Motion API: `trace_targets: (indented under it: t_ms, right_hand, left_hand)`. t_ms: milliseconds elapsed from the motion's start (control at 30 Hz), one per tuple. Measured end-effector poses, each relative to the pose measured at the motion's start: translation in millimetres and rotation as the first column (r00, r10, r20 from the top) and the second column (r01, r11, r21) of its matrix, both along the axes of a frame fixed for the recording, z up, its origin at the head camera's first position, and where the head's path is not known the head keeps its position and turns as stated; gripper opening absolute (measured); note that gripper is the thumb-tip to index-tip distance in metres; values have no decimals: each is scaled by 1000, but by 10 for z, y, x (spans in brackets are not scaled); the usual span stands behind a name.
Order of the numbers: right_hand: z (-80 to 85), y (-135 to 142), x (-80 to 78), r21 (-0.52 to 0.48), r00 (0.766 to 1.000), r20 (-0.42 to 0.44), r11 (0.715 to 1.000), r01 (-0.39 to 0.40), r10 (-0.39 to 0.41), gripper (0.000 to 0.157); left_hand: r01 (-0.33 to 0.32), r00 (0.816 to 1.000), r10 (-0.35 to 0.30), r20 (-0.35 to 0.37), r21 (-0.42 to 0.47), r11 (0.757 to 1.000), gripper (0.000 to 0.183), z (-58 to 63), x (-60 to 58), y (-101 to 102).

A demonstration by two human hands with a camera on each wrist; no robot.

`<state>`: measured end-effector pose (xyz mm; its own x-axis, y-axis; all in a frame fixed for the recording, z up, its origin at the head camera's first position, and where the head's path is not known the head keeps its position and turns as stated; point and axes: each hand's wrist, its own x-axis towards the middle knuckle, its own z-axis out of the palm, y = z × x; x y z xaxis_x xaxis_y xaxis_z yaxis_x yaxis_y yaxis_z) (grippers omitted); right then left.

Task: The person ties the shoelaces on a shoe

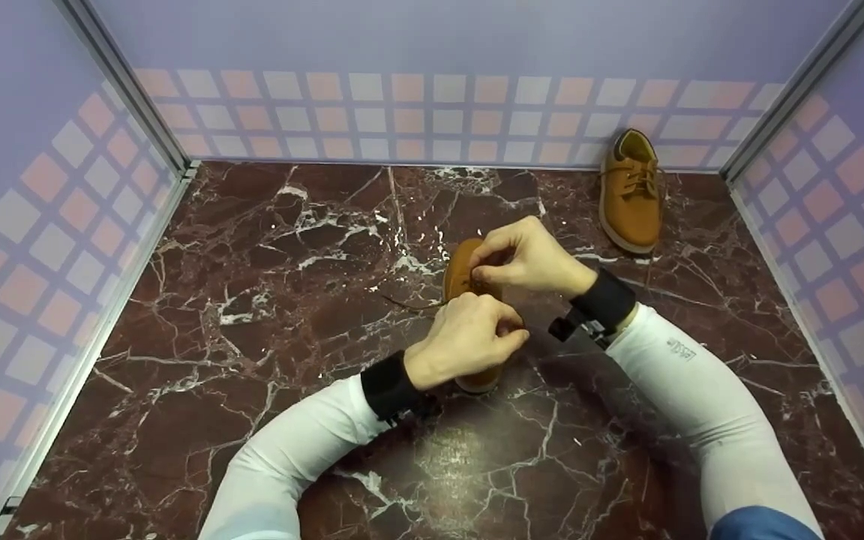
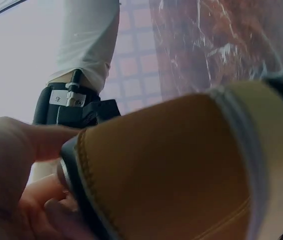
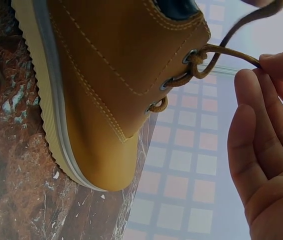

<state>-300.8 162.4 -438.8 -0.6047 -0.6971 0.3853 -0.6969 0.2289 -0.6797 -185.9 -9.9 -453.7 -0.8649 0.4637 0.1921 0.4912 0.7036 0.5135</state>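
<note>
A tan lace-up shoe stands on the floor under both hands, its toe pointing away. My right hand pinches a brown shoelace between thumb and fingertips, above the eyelets, where the lace crosses in a loose knot. Over the shoe's opening and heel, my left hand has curled fingers and pinches the other lace end, which rises to the top corner of the right wrist view. The left wrist view shows the shoe's heel side up close, hiding the left fingertips' hold.
A matching tan shoe, laced, sits by the back wall at the right. A thin brown lace end lies left of the near shoe. The dark red marbled floor is bounded by tiled-pattern panels on three sides.
</note>
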Motion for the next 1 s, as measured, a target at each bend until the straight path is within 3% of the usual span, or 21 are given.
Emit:
trace_targets:
  t_ms: [167,267,467,833,1000]
  right_hand:
    - [-13,7,-3,-25,1000,11,1000,-2,2,16]
    - [-17,8,-5,-37,1000,23,999,-1,2,16]
    - [-27,19,6,-29,999,33,1000,2,-1,14]
    - [-1,-7,58,-29,997,82,1000,2,0,15]
    - [-33,40,101,-34,992,120,999,41,-36,7]
  left_hand:
    - [-2,1000,2,-4,-12,1000,23,97,-96,-146]
    - [-60,998,59,18,24,998,26,151,-199,-309]
    - [-177,984,178,-21,50,983,17,180,-354,-561]
    - [-120,979,144,-142,165,979,18,-3,-463,-500]
    - [-118,979,143,-143,173,978,16,-18,-479,-480]
